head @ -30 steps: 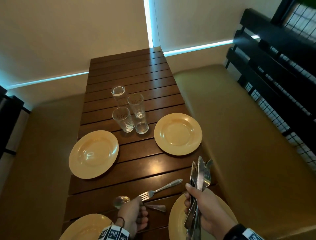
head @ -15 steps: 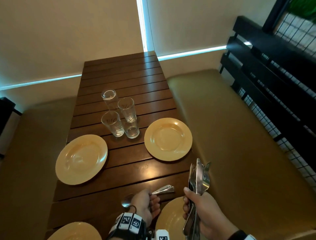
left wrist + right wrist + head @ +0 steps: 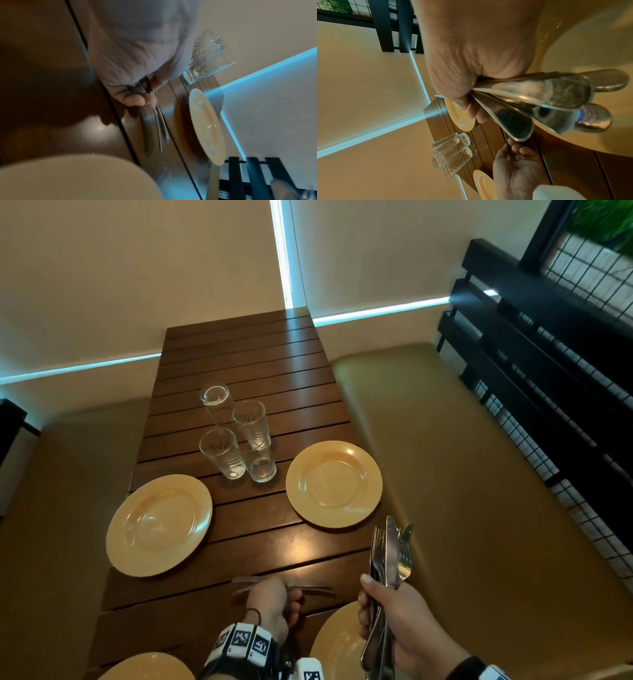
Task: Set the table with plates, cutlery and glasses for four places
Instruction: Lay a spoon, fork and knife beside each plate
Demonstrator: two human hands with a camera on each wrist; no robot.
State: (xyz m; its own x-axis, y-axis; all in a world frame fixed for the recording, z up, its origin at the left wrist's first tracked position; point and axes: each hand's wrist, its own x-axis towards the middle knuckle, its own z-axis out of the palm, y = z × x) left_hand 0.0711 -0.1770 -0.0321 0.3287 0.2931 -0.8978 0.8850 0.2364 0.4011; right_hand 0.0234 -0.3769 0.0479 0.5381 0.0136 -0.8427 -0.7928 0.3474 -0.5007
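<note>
My left hand [image 3: 286,606] is low over the wooden table [image 3: 239,361], its fingers curled round a fork and spoon [image 3: 317,591] that lie blurred on the slats; their handles [image 3: 160,128] stick out past the fingers [image 3: 135,99]. My right hand [image 3: 373,611] grips an upright bundle of cutlery [image 3: 390,556], with forks and a knife on top and handle ends [image 3: 539,101] below. It hovers over the near right plate [image 3: 337,645]. Other yellow plates sit far right [image 3: 334,484], far left [image 3: 159,523] and near left [image 3: 147,667]. Several glasses [image 3: 239,440] cluster mid-table.
Tan padded benches run along both sides of the table, the right one [image 3: 462,474] backed by a black slatted frame [image 3: 548,354]. Cream walls [image 3: 137,268] close off the far end. The far half of the table holds nothing past the glasses.
My left hand has drawn the angled fork down beside the spoon and closed over both, sliding them toward the near right plate. The right hand keeps its bundle upright.
</note>
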